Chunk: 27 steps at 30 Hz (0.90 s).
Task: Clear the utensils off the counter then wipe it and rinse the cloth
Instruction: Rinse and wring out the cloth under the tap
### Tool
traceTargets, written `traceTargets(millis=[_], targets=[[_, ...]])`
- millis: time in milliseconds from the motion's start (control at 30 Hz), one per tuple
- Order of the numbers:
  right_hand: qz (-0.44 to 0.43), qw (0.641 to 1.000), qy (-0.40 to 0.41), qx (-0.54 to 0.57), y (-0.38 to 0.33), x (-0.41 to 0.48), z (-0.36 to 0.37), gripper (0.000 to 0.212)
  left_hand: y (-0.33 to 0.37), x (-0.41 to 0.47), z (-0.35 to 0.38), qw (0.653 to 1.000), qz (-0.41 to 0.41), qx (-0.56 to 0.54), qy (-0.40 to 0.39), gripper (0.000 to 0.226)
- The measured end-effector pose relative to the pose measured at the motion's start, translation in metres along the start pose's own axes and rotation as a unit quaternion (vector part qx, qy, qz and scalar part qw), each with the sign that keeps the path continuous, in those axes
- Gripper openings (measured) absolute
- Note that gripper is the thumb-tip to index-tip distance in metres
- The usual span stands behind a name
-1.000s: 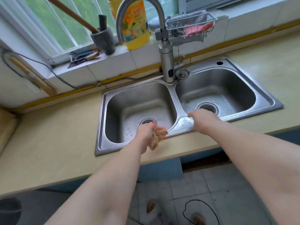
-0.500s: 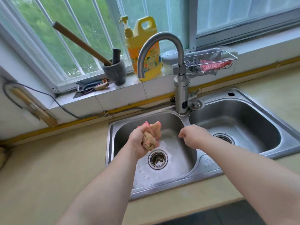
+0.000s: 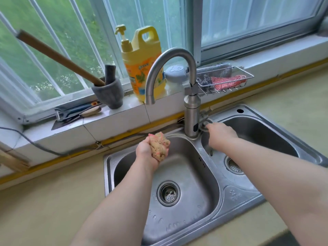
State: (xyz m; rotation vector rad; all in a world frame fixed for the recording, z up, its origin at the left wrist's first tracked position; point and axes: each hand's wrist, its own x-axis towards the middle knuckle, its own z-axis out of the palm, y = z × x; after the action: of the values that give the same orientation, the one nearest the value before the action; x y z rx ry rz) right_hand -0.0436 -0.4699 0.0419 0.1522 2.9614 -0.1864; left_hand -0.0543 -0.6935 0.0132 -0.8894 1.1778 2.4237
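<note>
Your left hand (image 3: 147, 151) held the wadded beige-and-pink cloth (image 3: 159, 146) tight at frame centre, just below the curved steel tap spout (image 3: 150, 98). Your right hand (image 3: 220, 135), nearer the round valve knob (image 3: 205, 123), touched it; whether its grip had closed, I cannot tell.

- I see the cloth (image 3: 159, 146) wadded into a tight lump, tan with pink flecks.
- It is clenched in my left grip (image 3: 146, 151), bulging out on the thumb side.
- It hangs over the back of the left basin (image 3: 191, 176), at about 12 o'clock from the drain (image 3: 168, 193).
- The desk (image 3: 44, 201) is pale beige and flat, lying at 9 o'clock and 6 o'clock of that basin.
</note>
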Motion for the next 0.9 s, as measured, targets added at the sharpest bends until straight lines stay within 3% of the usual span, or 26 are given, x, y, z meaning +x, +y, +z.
traceTargets(millis=[200,333,467,600,767,900], targets=[[-0.055,0.996,0.054,-0.048,0.005,0.049,-0.013,0.055,0.011,0.003,0.024,0.999,0.035,-0.021,0.018,0.046],[-0.075,0.993,0.034,-0.084,0.016,0.078,-0.015,0.051,0.011,0.002,0.036,0.997,0.063,-0.039,0.022,0.047],[-0.099,0.99,0.009,-0.104,0.023,0.084,-0.017,0.028,0.008,0.008,0.038,0.993,0.093,-0.069,0.039,0.05],[-0.119,0.985,-0.028,-0.122,0.034,0.076,-0.001,0.031,-0.001,0.018,0.036,0.985,0.125,-0.099,0.067,0.051],[-0.122,0.967,-0.107,-0.194,0.036,0.074,0.02,0.051,-0.01,0.027,0.032,0.976,0.159,-0.117,0.092,0.052],[-0.17,0.953,-0.086,-0.237,0.02,0.081,0.015,0.035,-0.016,0.03,0.02,0.971,0.156,-0.13,0.126,0.056]])
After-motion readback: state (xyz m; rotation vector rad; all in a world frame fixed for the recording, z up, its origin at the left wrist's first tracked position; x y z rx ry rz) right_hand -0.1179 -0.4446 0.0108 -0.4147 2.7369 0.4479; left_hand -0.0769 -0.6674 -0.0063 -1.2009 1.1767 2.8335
